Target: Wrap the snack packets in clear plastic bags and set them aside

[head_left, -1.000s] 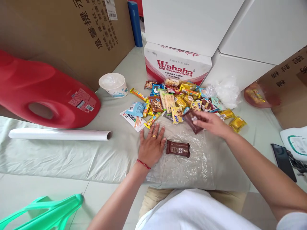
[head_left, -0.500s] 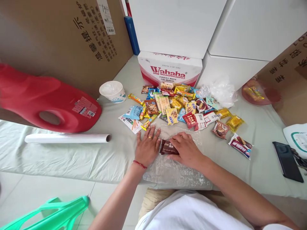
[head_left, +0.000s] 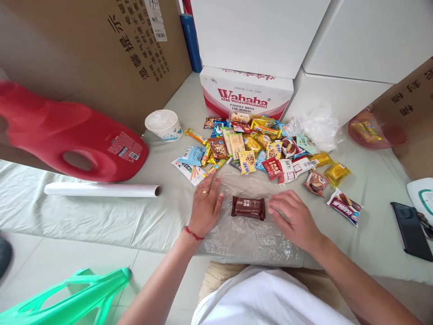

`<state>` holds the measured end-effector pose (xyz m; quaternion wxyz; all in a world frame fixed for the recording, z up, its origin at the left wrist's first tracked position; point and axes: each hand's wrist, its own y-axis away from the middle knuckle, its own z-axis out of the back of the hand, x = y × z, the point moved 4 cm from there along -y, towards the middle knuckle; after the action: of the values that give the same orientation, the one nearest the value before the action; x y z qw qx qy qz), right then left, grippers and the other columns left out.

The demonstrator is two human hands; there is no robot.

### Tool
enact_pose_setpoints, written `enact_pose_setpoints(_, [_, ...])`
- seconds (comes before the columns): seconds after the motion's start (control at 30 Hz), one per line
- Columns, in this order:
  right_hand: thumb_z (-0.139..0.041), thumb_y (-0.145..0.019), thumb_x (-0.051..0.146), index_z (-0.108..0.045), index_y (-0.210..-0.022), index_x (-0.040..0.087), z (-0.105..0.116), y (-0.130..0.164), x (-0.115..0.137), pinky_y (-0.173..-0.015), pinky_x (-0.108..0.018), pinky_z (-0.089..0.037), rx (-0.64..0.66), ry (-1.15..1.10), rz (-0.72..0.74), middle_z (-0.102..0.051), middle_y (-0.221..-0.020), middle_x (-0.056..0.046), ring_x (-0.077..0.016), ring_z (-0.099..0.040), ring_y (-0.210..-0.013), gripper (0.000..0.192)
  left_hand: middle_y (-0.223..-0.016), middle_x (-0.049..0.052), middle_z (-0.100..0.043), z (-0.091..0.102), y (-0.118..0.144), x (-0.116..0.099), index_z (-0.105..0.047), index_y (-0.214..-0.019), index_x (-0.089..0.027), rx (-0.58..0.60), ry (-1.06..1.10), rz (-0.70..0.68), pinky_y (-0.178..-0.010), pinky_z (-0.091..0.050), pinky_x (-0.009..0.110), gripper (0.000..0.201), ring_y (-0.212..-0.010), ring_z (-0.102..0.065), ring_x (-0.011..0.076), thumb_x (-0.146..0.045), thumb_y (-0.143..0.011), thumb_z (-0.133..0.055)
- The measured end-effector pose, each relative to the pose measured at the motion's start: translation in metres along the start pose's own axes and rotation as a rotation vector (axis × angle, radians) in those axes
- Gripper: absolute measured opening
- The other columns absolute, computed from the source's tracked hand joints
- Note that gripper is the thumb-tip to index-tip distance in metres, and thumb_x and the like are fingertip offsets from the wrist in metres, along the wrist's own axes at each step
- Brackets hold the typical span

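Note:
A dark brown wrapped snack (head_left: 248, 208) lies flat on a clear plastic bag (head_left: 250, 241) in front of me. Left of it, my left hand (head_left: 207, 203) rests palm down with fingers stretched, by the bag's left edge. My right hand (head_left: 293, 216) is just right of the snack, apart from it, fingers loosely spread and holding nothing. Beyond both hands lies a heap of wrapped snacks, among them a yellow cookie packet (head_left: 247, 161), a red packet (head_left: 272, 168) and a light blue packet (head_left: 192, 155).
A white paper cup (head_left: 164, 126) stands behind, left of the heap, before a Wahaha carton (head_left: 246, 92). At left are a red jug (head_left: 84, 140) and a white roll (head_left: 101, 189). A purple-white packet (head_left: 345, 206) and a phone (head_left: 411, 230) lie right; a green stool (head_left: 74, 298) stands below.
My right hand has let go of the brown snack and moved right, leaving it fully visible on the plastic. My left hand stays nearly in place. The view has shifted slightly.

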<state>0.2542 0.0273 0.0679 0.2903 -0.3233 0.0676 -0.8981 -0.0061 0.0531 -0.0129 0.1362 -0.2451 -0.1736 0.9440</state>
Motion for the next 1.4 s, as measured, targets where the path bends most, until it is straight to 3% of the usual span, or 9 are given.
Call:
enact_pose_setpoints(0.17, [-0.063, -0.097, 0.025, -0.066, -0.115, 0.021, 0.011, 0.073, 0.005, -0.082, -0.039, -0.055, 0.179, -0.057, 0.086, -0.069, -0.103, -0.009, -0.0227, -0.061, -0.095, 0.019, -0.154, 0.017, -0.049, 0.041, 0.019, -0.01, -0.045, -0.15, -0.022, -0.244, -0.102, -0.175, -0.121, -0.034, 0.058, 0.061, -0.152, -0.033, 0.0333, -0.015, -0.092, -0.062])
enact_pose_setpoints(0.27, [-0.069, -0.094, 0.039, -0.061, -0.133, 0.019, -0.009, 0.114, 0.001, -0.096, -0.047, -0.054, 0.268, 0.092, 0.084, -0.066, -0.123, -0.014, -0.0285, -0.059, -0.114, 0.045, -0.14, 0.013, -0.062, 0.051, 0.043, -0.02, -0.049, -0.145, -0.022, -0.018, 0.019, -0.468, -0.122, -0.036, 0.051, 0.057, -0.146, -0.045, 0.0258, -0.007, -0.09, -0.055])
enact_pose_setpoints(0.4, [-0.058, -0.1, 0.024, -0.065, -0.122, 0.02, -0.032, 0.137, -0.013, -0.091, -0.043, -0.055, 0.221, 0.105, 0.031, -0.068, -0.116, -0.011, -0.0239, -0.061, -0.105, 0.023, -0.149, 0.024, -0.053, 0.048, 0.077, -0.009, -0.051, -0.136, -0.013, 0.382, 0.156, -0.498, -0.121, -0.038, 0.056, 0.051, -0.147, -0.043, 0.0337, -0.039, -0.093, -0.061])
enact_pose_setpoints(0.47, [-0.051, -0.102, 0.017, -0.066, -0.115, 0.021, -0.034, 0.134, -0.016, -0.085, -0.039, -0.054, 0.177, 0.032, 0.014, -0.069, -0.108, -0.009, -0.0208, -0.062, -0.096, 0.02, -0.154, 0.027, -0.046, 0.047, 0.087, 0.0, -0.055, -0.131, -0.013, 0.432, 0.113, -0.464, -0.122, -0.033, 0.06, 0.059, -0.148, -0.04, 0.0376, -0.053, -0.089, -0.066])
enact_pose_setpoints(0.7, [-0.044, -0.105, 0.023, -0.062, -0.097, 0.022, -0.011, 0.09, -0.015, -0.073, -0.033, -0.052, 0.292, -0.175, -0.122, -0.067, -0.086, -0.005, -0.0193, -0.061, -0.082, 0.02, -0.151, 0.014, -0.055, 0.045, 0.085, 0.007, -0.069, -0.119, -0.025, 0.523, 0.077, -0.44, -0.124, -0.031, 0.059, 0.033, -0.148, -0.042, 0.0334, -0.043, -0.092, -0.067])
enact_pose_setpoints(1.0, [-0.048, -0.104, 0.043, -0.07, -0.095, 0.02, 0.025, 0.016, -0.032, -0.071, -0.028, -0.049, 0.299, -0.221, -0.2, -0.069, -0.085, -0.005, -0.0167, -0.064, -0.077, 0.033, -0.103, 0.007, -0.077, 0.053, 0.046, 0.015, -0.069, -0.095, -0.024, 0.393, 0.415, -0.132, -0.115, -0.045, 0.044, 0.018, -0.123, -0.065, 0.0221, -0.027, -0.1, -0.051])
enact_pose_setpoints(1.23, [-0.051, -0.097, 0.047, -0.069, -0.089, 0.019, -0.001, 0.005, -0.081, -0.059, -0.026, -0.041, 0.323, -0.204, -0.461, -0.066, -0.072, 0.0, -0.0155, -0.057, -0.063, 0.034, -0.085, 0.008, -0.069, 0.027, 0.01, 0.036, -0.063, -0.078, -0.022, 0.251, 0.196, 0.343, -0.081, -0.053, 0.04, 0.024, -0.088, -0.065, 0.0264, -0.042, -0.089, -0.055])
enact_pose_setpoints(1.3, [-0.049, -0.096, 0.041, -0.069, -0.091, 0.018, -0.009, 0.008, -0.09, -0.062, -0.027, -0.042, 0.333, -0.102, -0.494, -0.068, -0.075, -0.001, -0.0166, -0.059, -0.066, 0.03, -0.091, 0.011, -0.068, 0.022, 0.006, 0.04, -0.066, -0.085, -0.02, 0.166, 0.084, 0.41, -0.084, -0.052, 0.046, 0.019, -0.093, -0.062, 0.0307, -0.039, -0.082, -0.06])
enact_pose_setpoints(1.4, [-0.051, -0.096, 0.033, -0.07, -0.105, 0.018, -0.006, 0.01, -0.092, -0.069, -0.031, -0.045, 0.302, 0.14, -0.482, -0.073, -0.092, -0.006, -0.0204, -0.064, -0.077, 0.026, -0.103, 0.015, -0.065, 0.039, 0.008, 0.04, -0.067, -0.1, -0.018, -0.146, -0.023, 0.435, -0.092, -0.049, 0.053, 0.026, -0.103, -0.059, 0.0342, -0.035, -0.082, -0.06])
